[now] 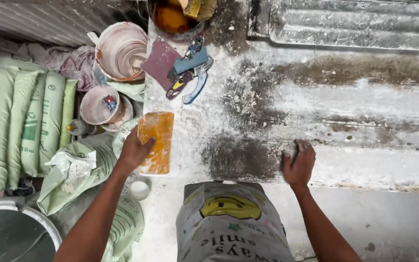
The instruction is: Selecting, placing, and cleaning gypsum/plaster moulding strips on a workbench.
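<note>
1. The orange sheet is a flat, upright rectangle, mottled amber and dusted with white powder; it lies at the left edge of the white, powder-strewn surface, its long side running away from the person
2. The left hand rests palm-down on the sheet's left edge, with the thumb laid across its lower left part
3. A small whitish lump sits on the surface, well to the right of the sheet and at the edge of a dark bare patch; the right hand covers most of it, fingers curled over it
</note>
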